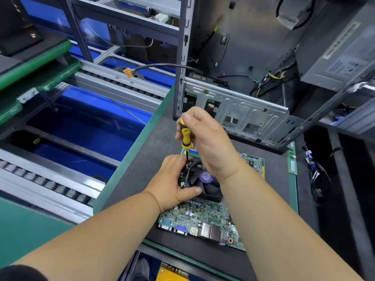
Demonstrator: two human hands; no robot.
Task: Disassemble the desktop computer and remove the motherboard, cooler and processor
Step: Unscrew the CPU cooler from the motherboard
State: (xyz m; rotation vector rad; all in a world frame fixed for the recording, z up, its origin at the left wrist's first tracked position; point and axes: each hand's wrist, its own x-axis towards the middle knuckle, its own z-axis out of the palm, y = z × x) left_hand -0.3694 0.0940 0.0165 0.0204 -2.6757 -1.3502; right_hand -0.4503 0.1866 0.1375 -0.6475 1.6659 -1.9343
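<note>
The green motherboard (205, 218) lies flat on the dark mat, out of the case. A black fan cooler (211, 188) with a purple round label sits on it. My left hand (172, 183) grips the cooler's left side, thumb on its front edge. My right hand (205, 138) holds a yellow-and-black screwdriver (185, 136) upright. Its tip stands on a screw at the cooler's far left corner. The processor is hidden under the cooler. The open grey computer case (239, 110) stands behind the board.
A power supply (341, 57) with cables hangs at the case's upper right. A green memory stick (292, 162) lies right of the board, loose cables (316, 175) beyond it. A roller conveyor (50, 185) and blue bins run along the left. The mat's front edge is near.
</note>
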